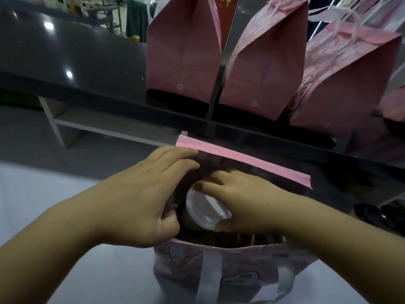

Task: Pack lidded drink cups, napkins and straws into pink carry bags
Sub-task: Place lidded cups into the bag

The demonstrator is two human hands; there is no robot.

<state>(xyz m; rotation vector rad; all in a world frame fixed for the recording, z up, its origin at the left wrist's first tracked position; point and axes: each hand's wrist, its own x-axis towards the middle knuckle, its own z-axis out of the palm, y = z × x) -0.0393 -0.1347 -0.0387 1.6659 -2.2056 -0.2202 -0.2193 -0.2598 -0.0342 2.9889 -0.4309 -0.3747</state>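
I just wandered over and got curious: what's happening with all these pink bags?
A person is packing a drink order. Their right hand grips a cup with a white lid, tilted, in the mouth of an open pink bag. The left hand holds the bag's left edge open. Three more pink bags, tops folded shut, stand on the dark counter behind.

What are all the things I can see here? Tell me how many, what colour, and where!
open bag: one, pink with white handles, nearest the camera
drink cup: one, white lid, tilted inside the open bag
closed bags: three, pink, standing on the counter behind
counter: one, dark and shiny, across the back
left hand: one, holding the open bag's left edge
right hand: one, gripping the drink cup's lid
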